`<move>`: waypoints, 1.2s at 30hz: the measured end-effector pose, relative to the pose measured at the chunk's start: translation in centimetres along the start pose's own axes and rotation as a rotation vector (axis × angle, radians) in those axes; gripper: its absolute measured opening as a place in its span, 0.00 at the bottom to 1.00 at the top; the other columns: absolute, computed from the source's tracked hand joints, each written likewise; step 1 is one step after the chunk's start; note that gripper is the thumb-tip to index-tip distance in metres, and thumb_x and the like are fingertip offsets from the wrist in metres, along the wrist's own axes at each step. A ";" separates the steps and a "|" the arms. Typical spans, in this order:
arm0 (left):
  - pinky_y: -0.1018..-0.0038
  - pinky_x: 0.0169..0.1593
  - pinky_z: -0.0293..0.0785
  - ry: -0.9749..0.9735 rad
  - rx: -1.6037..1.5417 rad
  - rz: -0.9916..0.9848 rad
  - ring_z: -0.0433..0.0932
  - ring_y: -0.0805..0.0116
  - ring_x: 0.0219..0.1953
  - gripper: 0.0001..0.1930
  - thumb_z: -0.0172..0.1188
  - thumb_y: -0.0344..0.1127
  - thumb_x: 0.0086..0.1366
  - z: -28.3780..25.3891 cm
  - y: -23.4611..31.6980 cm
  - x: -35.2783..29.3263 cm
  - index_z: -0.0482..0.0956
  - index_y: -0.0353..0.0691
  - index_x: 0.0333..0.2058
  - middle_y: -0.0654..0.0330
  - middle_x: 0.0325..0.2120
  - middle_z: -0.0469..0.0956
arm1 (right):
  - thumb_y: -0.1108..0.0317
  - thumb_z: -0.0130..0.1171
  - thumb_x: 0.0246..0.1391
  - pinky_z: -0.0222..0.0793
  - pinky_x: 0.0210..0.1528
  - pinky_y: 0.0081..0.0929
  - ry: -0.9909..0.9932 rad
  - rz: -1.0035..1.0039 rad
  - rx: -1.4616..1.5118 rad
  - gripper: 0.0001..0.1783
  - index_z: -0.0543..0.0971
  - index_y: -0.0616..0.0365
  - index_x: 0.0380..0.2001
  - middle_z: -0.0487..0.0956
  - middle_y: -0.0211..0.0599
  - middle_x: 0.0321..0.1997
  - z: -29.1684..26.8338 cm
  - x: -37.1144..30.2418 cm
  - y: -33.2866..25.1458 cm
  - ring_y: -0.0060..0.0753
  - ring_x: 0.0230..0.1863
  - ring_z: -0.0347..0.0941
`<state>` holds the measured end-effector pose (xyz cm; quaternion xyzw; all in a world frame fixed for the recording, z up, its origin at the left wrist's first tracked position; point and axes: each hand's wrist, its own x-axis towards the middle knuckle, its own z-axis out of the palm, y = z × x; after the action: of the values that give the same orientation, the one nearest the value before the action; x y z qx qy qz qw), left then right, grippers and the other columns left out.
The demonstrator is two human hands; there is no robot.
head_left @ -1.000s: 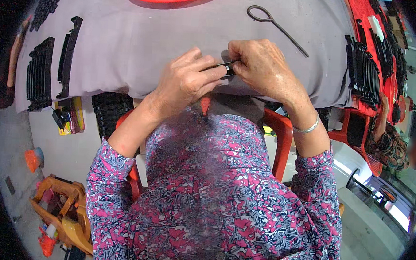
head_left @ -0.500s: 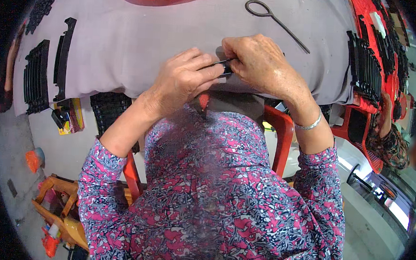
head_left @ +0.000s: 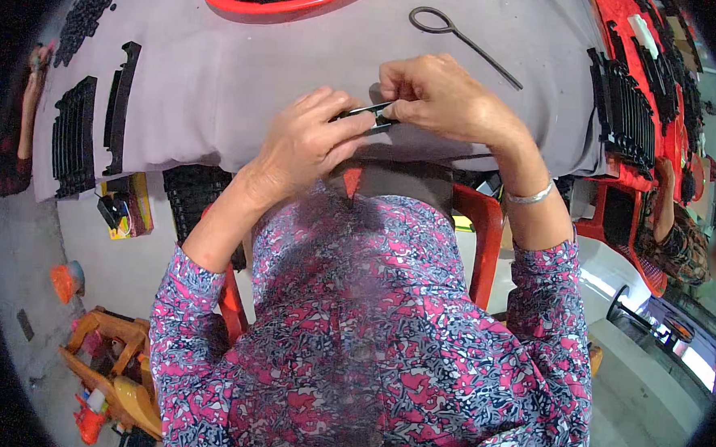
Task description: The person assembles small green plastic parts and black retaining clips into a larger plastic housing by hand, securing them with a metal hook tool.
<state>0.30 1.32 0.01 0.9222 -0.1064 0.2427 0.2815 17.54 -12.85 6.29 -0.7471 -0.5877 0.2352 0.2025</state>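
Note:
Near the table's front edge, my left hand (head_left: 308, 136) has its fingers wrapped round a narrow black strip (head_left: 380, 118), possibly plastic. Part of the strip shows between my hands; the rest is under my fingers. My right hand (head_left: 449, 99) is closed at the strip's right end, with the thumb against it and the other fingers curled in. Whether a smaller piece sits in those fingers is hidden. Beyond my right hand lies a dark metal rod (head_left: 468, 47) with a loop at one end.
A red basin (head_left: 284, 11) of black parts stands at the far side of the grey-covered table (head_left: 220, 71). Slatted black strips (head_left: 73, 137) lie at left, more black strips (head_left: 623, 112) at right. Small black pieces (head_left: 94, 7) are heaped far left. Other people's arms (head_left: 664, 207) show at both sides.
The view has shifted a little, showing more of the basin. My right thumb has moved onto the strip, and more of the strip shows between my hands.

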 end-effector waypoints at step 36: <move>0.64 0.49 0.75 -0.055 0.142 -0.153 0.78 0.57 0.48 0.14 0.54 0.32 0.59 1.3 4.2 2.3 0.79 0.44 0.44 0.62 0.42 0.82 | 0.54 0.53 0.64 0.57 0.20 0.22 0.724 0.137 0.476 0.16 0.75 0.56 0.35 0.72 0.29 0.21 -3.0 -0.2 6.9 0.25 0.17 0.62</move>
<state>1.34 -3.03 2.18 0.9516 -0.0261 0.2022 0.2302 24.73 -14.70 4.73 -0.7513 -0.3571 0.0998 0.5459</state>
